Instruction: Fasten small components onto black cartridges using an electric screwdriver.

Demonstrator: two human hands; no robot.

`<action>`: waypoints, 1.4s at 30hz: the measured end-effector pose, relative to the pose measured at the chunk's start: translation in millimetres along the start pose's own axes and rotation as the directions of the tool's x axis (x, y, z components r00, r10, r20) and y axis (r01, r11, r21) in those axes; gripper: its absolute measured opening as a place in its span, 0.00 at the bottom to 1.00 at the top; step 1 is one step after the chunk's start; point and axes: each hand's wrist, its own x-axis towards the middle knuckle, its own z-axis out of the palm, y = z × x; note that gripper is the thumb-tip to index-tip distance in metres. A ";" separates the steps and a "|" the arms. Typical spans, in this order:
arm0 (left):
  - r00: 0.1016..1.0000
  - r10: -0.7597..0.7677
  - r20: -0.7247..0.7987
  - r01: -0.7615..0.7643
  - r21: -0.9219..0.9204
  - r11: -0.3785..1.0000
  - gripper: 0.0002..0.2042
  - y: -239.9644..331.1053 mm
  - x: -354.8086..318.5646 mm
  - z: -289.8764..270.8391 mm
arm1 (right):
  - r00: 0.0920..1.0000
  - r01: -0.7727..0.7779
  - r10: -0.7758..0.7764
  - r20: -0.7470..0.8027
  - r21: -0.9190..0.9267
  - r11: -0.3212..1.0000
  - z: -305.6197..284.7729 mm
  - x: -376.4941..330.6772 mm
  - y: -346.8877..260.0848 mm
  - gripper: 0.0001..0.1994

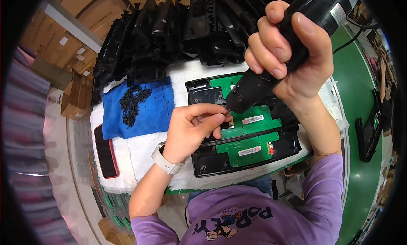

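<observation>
My right hand [307, 60] is wrapped round a black electric screwdriver [250, 90], tilted with its tip pointing down and left. Close beside that tip, my left hand [188, 130] has thumb and forefinger pinched together; whatever they hold is too small to make out. Beneath both hands lie black plastic housings fitted with green circuit boards. The tip is over the left end of the middle circuit board [271, 113], which bears a white label. A nearer circuit board [231, 158] sits in the front black housing [205, 164]. Another board [218, 82] shows partly behind the screwdriver.
To the left, a blue cloth [160, 103] carries a heap of small black screws [135, 101]. A phone [107, 154] with a red edge lies nearer. Black plastic housings [199, 22] are stacked at the back. On the green surface at right rests another black housing [369, 135].
</observation>
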 end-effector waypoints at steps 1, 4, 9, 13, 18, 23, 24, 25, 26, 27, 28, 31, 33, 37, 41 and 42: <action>1.000 -0.001 0.007 0.001 -0.036 0.999 0.07 -0.7 0.3 -2.1 | 1.000 0.003 -0.003 -0.003 -0.002 1.000 0.2 -0.9 1.1 0.13; 1.000 -0.012 -0.003 0.012 -0.079 0.997 0.06 -1.9 2.3 -4.7 | 0.998 0.064 -0.065 -0.017 -0.043 0.997 0.2 -2.4 0.4 0.13; 0.998 -0.051 -0.021 0.049 -0.094 0.994 0.06 -6.1 3.3 -9.2 | 0.992 0.130 -0.130 0.006 -0.050 0.990 -0.7 -1.2 -4.4 0.14; 0.999 -0.041 -0.008 0.040 -0.132 0.990 0.07 -5.9 4.4 -6.7 | 0.990 0.143 -0.144 -0.004 -0.076 0.987 1.4 -1.8 -6.3 0.14; 0.998 -0.039 -0.046 0.029 -0.196 0.980 0.06 -10.6 2.9 -7.1 | 0.918 0.115 -0.055 -0.392 0.132 0.984 20.1 -11.1 -10.5 0.13; 0.998 0.009 -0.067 -0.017 -0.112 0.994 0.07 -8.7 2.8 -4.4 | 0.981 0.089 -0.122 -0.148 -0.214 0.973 13.9 -10.9 -10.7 0.13; 0.998 0.010 -0.066 -0.017 -0.112 0.994 0.07 -8.4 2.8 -5.1 | 0.979 0.099 -0.132 -0.154 -0.204 0.974 13.9 -8.8 -7.8 0.13; 0.998 0.007 -0.058 -0.013 -0.116 0.993 0.07 -8.2 3.1 -6.0 | 0.977 0.110 -0.142 -0.159 -0.194 0.975 13.9 -7.2 -5.7 0.12; 0.999 0.004 -0.050 -0.010 -0.120 0.993 0.07 -8.1 3.1 -7.0 | 0.975 0.121 -0.152 -0.165 -0.185 0.975 14.2 -6.6 -5.0 0.12; 0.999 0.005 -0.052 -0.011 -0.120 0.993 0.07 -9.0 2.7 -9.2 | 0.975 0.121 -0.152 -0.163 -0.184 0.975 16.3 -7.5 -6.7 0.12; 1.000 -0.016 -0.025 0.011 -0.183 0.983 0.08 -10.8 2.3 -11.6 | 0.973 0.082 -0.127 -0.194 -0.225 0.971 19.8 -9.5 -10.0 0.12; 0.998 -0.009 -0.063 -0.006 -0.230 0.973 0.10 -6.2 3.8 -4.1 | 0.976 0.031 -0.083 -0.203 -0.245 0.969 10.0 -2.4 -10.7 0.11; 0.984 0.020 -0.179 -0.061 -0.225 0.972 0.11 -3.7 5.9 -3.2 | 0.986 -0.035 -0.017 -0.163 -0.309 0.951 -1.0 3.5 -10.9 0.10; 0.952 0.059 -0.302 -0.159 -0.319 0.934 0.10 -5.4 11.7 -19.0 | 0.985 -0.089 0.031 -0.167 -0.349 0.933 -20.2 9.1 -2.0 0.08; 0.943 0.037 -0.331 -0.181 -0.415 0.891 0.10 -7.6 12.8 -30.7 | 0.986 -0.118 0.054 -0.155 -0.442 0.889 -23.9 10.0 2.8 0.09; 0.943 0.034 -0.331 -0.179 -0.418 0.890 0.10 -8.8 13.1 -31.6 | 0.989 -0.106 0.043 -0.144 -0.461 0.881 -24.5 10.1 2.8 0.09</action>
